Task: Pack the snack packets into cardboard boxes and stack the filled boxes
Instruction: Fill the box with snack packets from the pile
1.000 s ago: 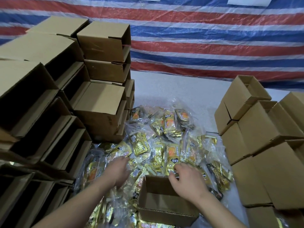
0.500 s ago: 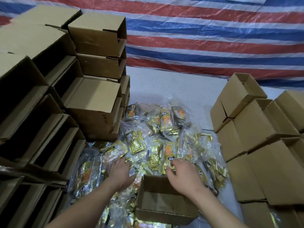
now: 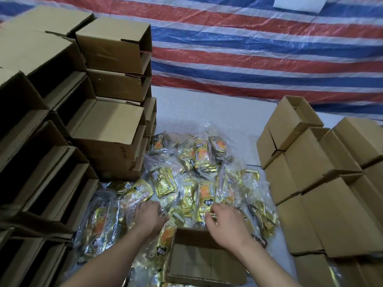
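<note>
A pile of gold snack packets (image 3: 186, 183) in clear plastic bags lies on the white table, just beyond an open, empty cardboard box (image 3: 207, 264) at the near edge. My left hand (image 3: 150, 214) is palm down on the pile by the box's far left corner, its fingers curled into a packet. My right hand (image 3: 226, 222) reaches over the box's far rim, and its fingertips pinch the lower edge of a gold and orange packet (image 3: 205, 201). More packets (image 3: 99, 224) lie left of my left forearm.
Open cardboard boxes on their sides are stacked high along the left (image 3: 51, 141). Closed boxes are stacked on the right (image 3: 323, 183). A red, white and blue striped tarp (image 3: 248, 48) hangs behind the white table (image 3: 207, 112).
My left hand has slid right towards the box's far corner. My right hand has stayed at the far rim, its fingers closing on the gold and orange packet.
</note>
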The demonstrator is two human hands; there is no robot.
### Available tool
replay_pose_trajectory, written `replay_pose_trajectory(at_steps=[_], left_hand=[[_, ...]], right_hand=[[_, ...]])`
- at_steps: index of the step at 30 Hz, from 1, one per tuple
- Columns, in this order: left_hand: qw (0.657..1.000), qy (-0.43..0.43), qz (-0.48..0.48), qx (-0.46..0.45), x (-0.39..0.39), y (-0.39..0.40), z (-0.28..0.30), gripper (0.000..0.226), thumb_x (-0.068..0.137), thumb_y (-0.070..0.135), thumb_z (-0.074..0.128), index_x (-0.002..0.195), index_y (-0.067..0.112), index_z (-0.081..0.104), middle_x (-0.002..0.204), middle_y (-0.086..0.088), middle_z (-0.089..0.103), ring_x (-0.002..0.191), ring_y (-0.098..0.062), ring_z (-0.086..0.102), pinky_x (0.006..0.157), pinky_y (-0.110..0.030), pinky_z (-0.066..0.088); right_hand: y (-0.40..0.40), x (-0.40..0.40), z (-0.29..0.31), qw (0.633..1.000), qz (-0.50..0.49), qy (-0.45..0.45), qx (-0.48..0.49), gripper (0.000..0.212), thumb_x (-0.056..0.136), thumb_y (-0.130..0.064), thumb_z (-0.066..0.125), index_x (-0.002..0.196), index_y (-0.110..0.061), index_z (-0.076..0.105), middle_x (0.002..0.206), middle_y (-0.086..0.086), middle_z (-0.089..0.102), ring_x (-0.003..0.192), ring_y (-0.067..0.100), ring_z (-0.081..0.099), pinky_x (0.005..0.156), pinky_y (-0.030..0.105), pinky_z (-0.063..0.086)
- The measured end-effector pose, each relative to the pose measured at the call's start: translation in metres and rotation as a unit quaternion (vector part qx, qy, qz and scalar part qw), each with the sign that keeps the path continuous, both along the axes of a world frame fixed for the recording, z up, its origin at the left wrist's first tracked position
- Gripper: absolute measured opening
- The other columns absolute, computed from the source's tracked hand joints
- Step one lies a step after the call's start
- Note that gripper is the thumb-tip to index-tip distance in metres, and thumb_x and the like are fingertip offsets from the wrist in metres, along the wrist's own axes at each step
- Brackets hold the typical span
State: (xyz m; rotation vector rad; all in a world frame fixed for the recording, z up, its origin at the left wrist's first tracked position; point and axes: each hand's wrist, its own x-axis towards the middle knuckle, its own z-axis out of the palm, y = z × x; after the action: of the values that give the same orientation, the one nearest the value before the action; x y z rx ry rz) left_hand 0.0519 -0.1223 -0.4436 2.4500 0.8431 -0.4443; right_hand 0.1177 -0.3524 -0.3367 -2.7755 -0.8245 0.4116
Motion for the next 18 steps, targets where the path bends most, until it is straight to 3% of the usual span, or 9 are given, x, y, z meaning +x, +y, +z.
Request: replay_pose_trajectory(at_steps=[3,6,10,14,18], left_hand=[[0.998,-0.051,0.023,-0.035,-0.003,0.003,0.011,0.027,0.092,0.037,0.065,0.08,0.022,0.046,0.08,0.002,0.055,0.084,-0.021,0.053,0.074,-0.035,0.045],[0.991,-0.101,0.056,-0.067,-0.003,0.009,0.023,0.026,0.095,0.026,0.062,0.078,0.018,0.044,0.074,-0.001,0.053,0.069,-0.016,0.048,0.061,-0.033,0.037],[0.974,-0.155,0.136,-0.089,-0.002,0.019,0.044,0.023,0.096,0.022,0.061,0.079,0.016,0.048,0.075,-0.005,0.06,0.068,-0.018,0.055,0.058,-0.032,0.041],[0.947,-0.255,0.162,-0.104,0.01,0.023,0.079,0.026,0.096,0.019,0.064,0.076,0.013,0.047,0.072,-0.005,0.056,0.065,-0.018,0.048,0.064,-0.037,0.046],[0.922,-0.344,0.148,-0.096,0.024,0.021,0.123,0.03,0.092,0.017,0.067,0.072,0.016,0.045,0.065,0.002,0.05,0.059,-0.014,0.042,0.06,-0.035,0.042]], right_hand=[[0.002,0.001,-0.002,1.0,-0.006,-0.004,0.015,0.031,0.099,-0.047,0.036,0.091,-0.025,0.056,0.089,-0.009,0.057,0.085,0.012,0.054,0.084,0.034,0.048],[0.007,0.003,-0.004,0.999,-0.01,0.005,0.034,0.037,0.099,-0.046,0.038,0.102,-0.021,0.064,0.097,-0.006,0.063,0.088,0.013,0.056,0.085,0.033,0.048],[0.014,0.003,-0.004,0.998,-0.016,0.022,0.049,0.037,0.099,-0.046,0.039,0.106,-0.02,0.065,0.103,-0.005,0.065,0.092,0.014,0.058,0.084,0.033,0.049],[0.027,0.009,0.005,0.98,-0.075,0.109,0.151,0.037,0.099,-0.047,0.047,0.123,-0.021,0.06,0.115,-0.008,0.063,0.103,0.008,0.058,0.089,0.029,0.048],[0.052,0.023,0.024,0.927,-0.135,0.238,0.258,0.066,0.092,-0.056,0.059,0.146,-0.024,0.04,0.138,-0.007,0.052,0.12,0.008,0.052,0.098,0.027,0.043]])
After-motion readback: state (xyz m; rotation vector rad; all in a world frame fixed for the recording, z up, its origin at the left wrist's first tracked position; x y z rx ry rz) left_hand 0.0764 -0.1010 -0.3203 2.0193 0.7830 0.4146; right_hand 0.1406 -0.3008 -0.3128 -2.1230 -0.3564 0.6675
